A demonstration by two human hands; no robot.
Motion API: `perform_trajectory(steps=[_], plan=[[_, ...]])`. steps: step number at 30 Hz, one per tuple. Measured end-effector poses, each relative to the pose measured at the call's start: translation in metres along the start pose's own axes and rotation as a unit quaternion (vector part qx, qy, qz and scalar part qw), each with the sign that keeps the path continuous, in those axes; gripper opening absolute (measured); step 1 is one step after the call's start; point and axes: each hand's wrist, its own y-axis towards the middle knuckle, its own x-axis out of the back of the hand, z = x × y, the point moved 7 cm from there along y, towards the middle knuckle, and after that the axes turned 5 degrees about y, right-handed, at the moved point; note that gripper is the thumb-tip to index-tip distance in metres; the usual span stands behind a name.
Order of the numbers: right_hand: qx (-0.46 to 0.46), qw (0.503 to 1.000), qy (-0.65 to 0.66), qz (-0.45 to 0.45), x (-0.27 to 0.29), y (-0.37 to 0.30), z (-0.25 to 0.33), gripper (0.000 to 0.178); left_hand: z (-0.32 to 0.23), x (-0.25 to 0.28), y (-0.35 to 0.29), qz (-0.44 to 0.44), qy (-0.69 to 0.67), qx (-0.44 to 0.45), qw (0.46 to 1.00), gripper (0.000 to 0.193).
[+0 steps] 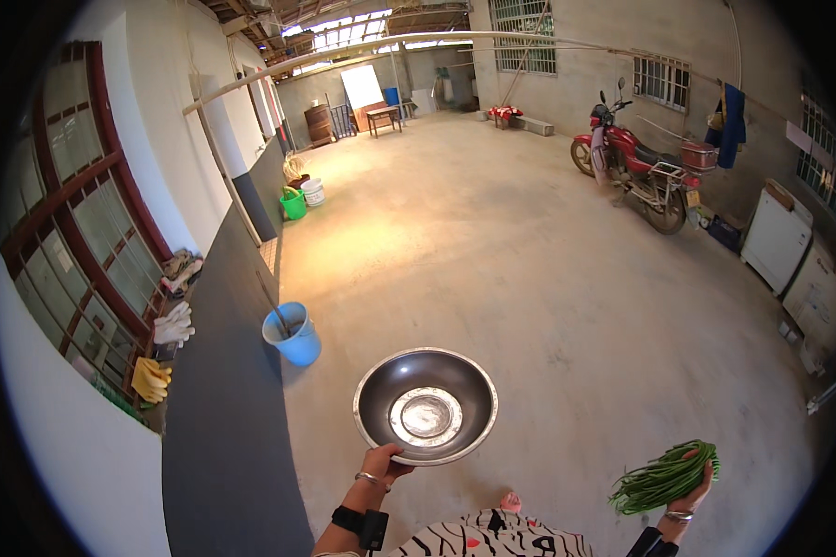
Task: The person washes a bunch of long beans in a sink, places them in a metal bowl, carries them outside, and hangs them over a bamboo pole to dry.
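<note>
1. Both things are already being held up off the concrete floor (548, 306): the left hand (384, 464) is holding a round metal basin (425, 413), and the right hand (701, 478) is holding a bundle of long green beans (659, 478).
2. As for what is not yet done, the basin and the beans are staying well apart, nothing is lying in the basin, and the beans are resting in the right hand alone.
3. The left grip is pinching the near edge of the basin, thumb at the rim; the fingers beneath are mostly hiding. The basin is tilting, its inside facing the viewer, ahead of the body and near the middle.
4. The right grip is curling around the outer end of the bundle, off to the right; the loose ends are pointing left.
5. Counting: one basin and one bundle are showing; the single beans are overlapping too much to count.
6. Three buckets are standing along the left wall: one blue bucket (297, 345), one green bucket (293, 206) and one white bucket (313, 192).
7. One red motorcycle (636, 158) is standing at the right.
</note>
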Motion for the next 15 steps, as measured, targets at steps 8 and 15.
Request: perform_trajectory(steps=[8,15], plan=[[-0.052,0.999,0.012,-0.004,-0.057,0.144,-0.093,0.034,-0.071,-0.037,0.061,-0.082,0.009,-0.033,0.996,0.019],[-0.054,0.997,0.049,-0.004,-0.139,0.25,-0.198,0.034,-0.136,-0.039,0.176,-0.103,-0.054,-0.045,0.992,0.026]])
